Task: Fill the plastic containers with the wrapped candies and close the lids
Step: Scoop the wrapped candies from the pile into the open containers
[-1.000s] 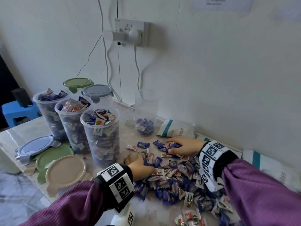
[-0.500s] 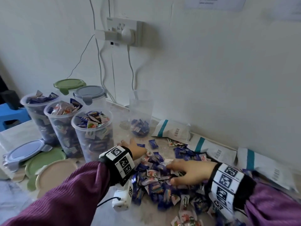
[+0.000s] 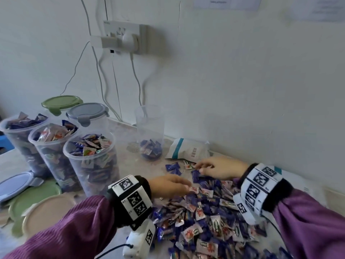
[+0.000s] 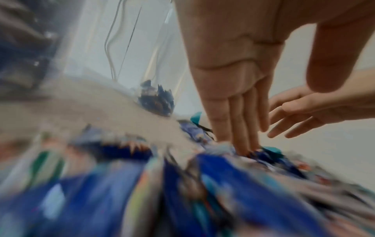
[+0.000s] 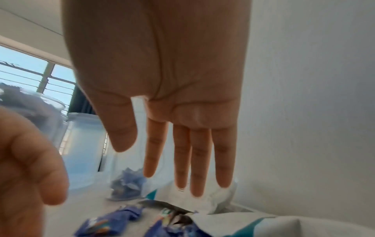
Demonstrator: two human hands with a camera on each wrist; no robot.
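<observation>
At 9 o'clock on the bench [image 3: 11,161] lie three loose lids [image 3: 33,195], blue, green and beige, overlapping. Just above them, around 10 o'clock, three open jars [image 3: 89,165] stand touching in a diagonal row, each filled to the rim with candies. Behind that row stand two more jars with lids on, one green [image 3: 61,102], one grey [image 3: 87,111]. Toward 12 o'clock, near the wall below the socket [image 3: 123,37], a clear jar [image 3: 149,128] stands apart, open, with only a few candies at its bottom. At its right, a white packet [image 3: 188,149] lies against the wall.

The left hand [image 3: 168,186] reaches from 7 o'clock to the near edge of the candy pile [image 3: 205,217] at centre; its fingers [image 4: 239,121] are straight and together, tips pressing down among the wrappers, thumb held apart, nothing gripped. The right hand [image 3: 220,170] comes in from 3 o'clock over the far edge of the pile, just above a few stray blue candies; its fingers [image 5: 198,160] are straight and relaxed, holding nothing. The two hands are near each other but apart.
</observation>
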